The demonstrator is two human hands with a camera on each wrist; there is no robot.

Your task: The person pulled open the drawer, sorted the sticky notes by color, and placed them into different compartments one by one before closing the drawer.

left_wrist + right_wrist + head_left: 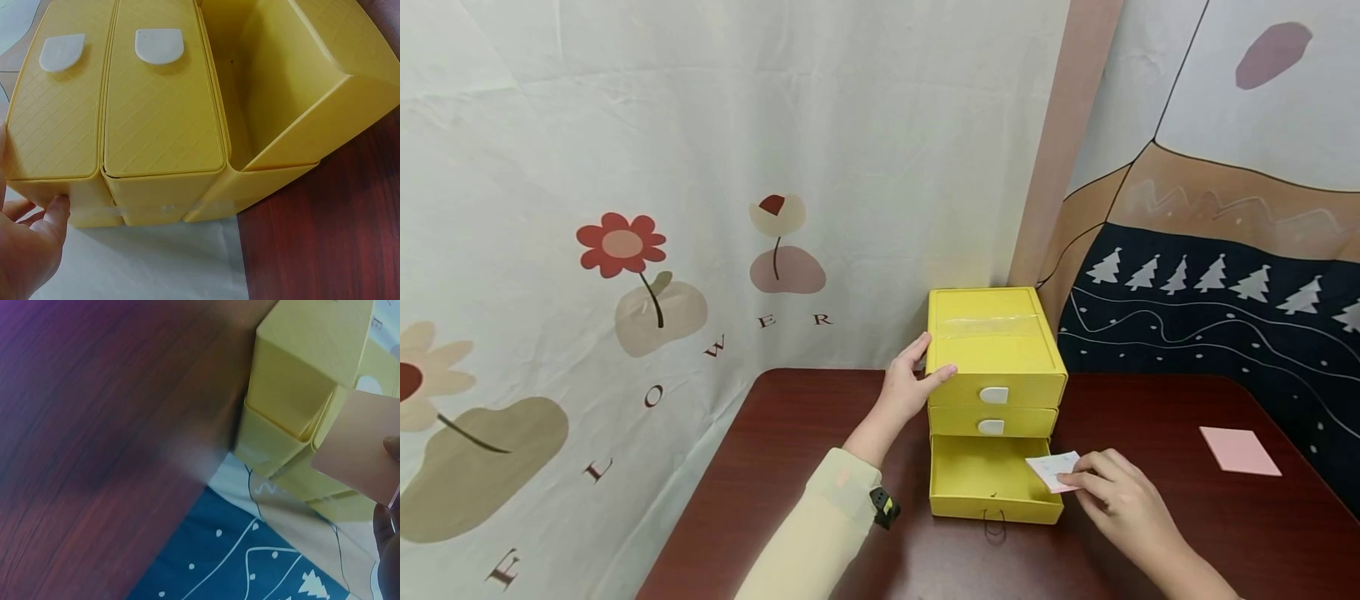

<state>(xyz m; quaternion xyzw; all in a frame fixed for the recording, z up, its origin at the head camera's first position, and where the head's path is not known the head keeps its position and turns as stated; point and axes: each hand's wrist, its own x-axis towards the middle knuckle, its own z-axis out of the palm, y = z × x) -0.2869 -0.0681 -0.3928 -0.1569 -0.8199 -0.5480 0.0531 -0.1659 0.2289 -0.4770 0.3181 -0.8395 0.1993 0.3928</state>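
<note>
A yellow drawer cabinet point(992, 333) of stacked drawers stands on the table. Its bottom drawer point(977, 471) is pulled out, with a thin dark loop point(994, 525) at its front. My left hand point(908, 385) rests on the cabinet's upper left corner, thumb and fingers spread over the edge. In the left wrist view, the thumb point(57, 215) touches a side panel. My right hand point(1116, 496) pinches a small square paper note point(1051, 471) above the right side of the open drawer. Faint marks show on the note's white upper face; the right wrist view shows its pink underside point(362, 444).
Further right on the dark red table point(820, 467) lies a pink square of paper point(1240, 451). The two upper drawers are closed and have white tabs point(994, 395). Printed cloths point(887, 167) hang close behind the table and along its sides.
</note>
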